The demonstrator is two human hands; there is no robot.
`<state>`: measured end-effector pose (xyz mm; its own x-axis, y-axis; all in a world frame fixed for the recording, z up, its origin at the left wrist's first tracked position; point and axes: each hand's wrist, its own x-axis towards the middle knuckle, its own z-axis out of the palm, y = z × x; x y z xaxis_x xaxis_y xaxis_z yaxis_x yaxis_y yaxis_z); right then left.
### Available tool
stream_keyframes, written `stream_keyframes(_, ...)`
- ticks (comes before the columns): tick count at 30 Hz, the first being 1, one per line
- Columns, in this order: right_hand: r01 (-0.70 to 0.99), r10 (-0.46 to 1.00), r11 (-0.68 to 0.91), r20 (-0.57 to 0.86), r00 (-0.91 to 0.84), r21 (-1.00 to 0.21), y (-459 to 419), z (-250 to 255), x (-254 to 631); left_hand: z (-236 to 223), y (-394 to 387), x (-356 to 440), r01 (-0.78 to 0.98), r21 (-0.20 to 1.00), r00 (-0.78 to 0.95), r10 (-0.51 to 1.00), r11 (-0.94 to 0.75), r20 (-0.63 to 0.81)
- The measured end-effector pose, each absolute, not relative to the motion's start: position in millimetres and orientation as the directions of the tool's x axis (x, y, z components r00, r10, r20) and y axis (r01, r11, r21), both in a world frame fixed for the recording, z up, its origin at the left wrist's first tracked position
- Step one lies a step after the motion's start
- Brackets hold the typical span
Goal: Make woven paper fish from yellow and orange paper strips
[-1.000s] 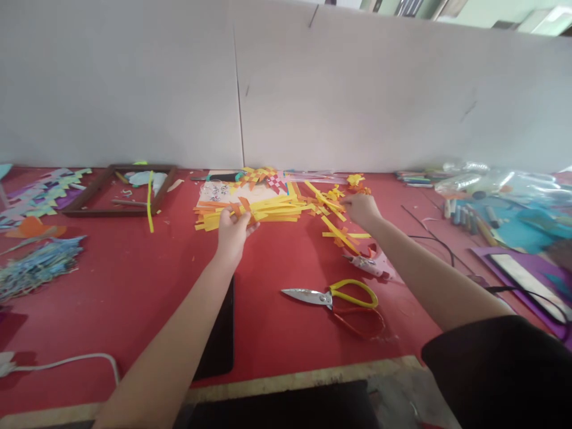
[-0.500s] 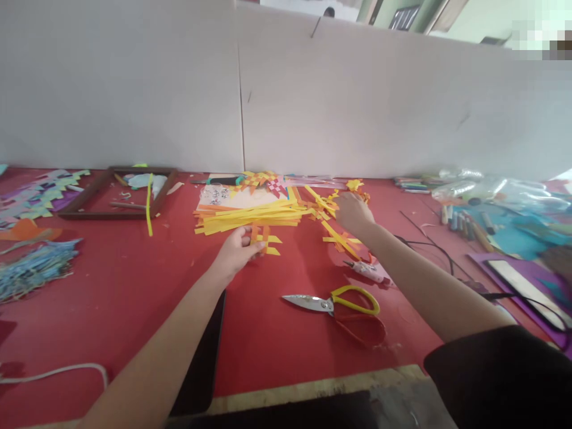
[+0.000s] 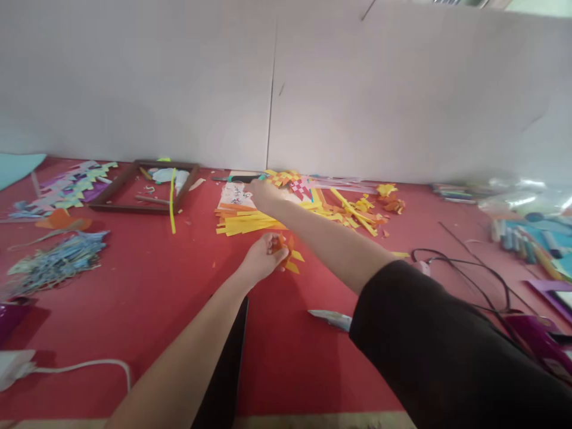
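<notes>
My left hand [image 3: 263, 259] is closed on a folded paper-strip piece [image 3: 292, 257], orange with pointed yellow ends, held just above the red table. My right hand [image 3: 264, 194] reaches across to the far side, at the right edge of a clear packet [image 3: 236, 194] with small black-and-white bits. Its fingers are blurred and partly hidden, so whether it grips anything does not show. Just in front of it lies a pile of yellow and orange paper strips [image 3: 250, 223]. A woven yellow-and-orange checkered paper piece [image 3: 283, 178] lies behind the right wrist.
Scissors [image 3: 333, 319] lie partly under my right sleeve. Loose strips [image 3: 353, 208] and folded yellow paper shapes [image 3: 386, 189] are at the right. A brown frame [image 3: 129, 207] and a blue fringed bundle [image 3: 62, 259] lie left. Black cable [image 3: 465, 262] curls at right; a grey partition [image 3: 179, 83] stands behind.
My right hand has moved left from the yellow paper pieces to beside the clear packet. The left hand still holds the folded piece, now turned. The view has shifted a little.
</notes>
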<state>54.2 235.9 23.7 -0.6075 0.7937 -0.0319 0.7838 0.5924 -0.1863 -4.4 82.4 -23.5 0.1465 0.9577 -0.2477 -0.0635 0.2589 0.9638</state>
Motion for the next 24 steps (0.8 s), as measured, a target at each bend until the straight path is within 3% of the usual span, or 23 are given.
stream_keyframes(7,0.786,0.801,0.582,-0.024,-0.599,-0.209,246.7,1.0,29.6,-23.9,88.9,-14.5,-0.165,0.926,0.161,0.936,0.339,-0.314)
stream_keyframes(15,0.792,0.826,0.559,0.082,-0.558,-0.245,236.8,30.8,57.9,-20.9,88.1,-18.5,-0.214,0.908,0.117,0.932,0.36,-0.342)
stream_keyframes(24,0.841,0.891,0.452,0.189,-0.412,-0.298,117.7,59.2,174.9,-16.3,94.4,-26.9,-0.395,0.836,-0.063,0.897,0.38,-0.438)
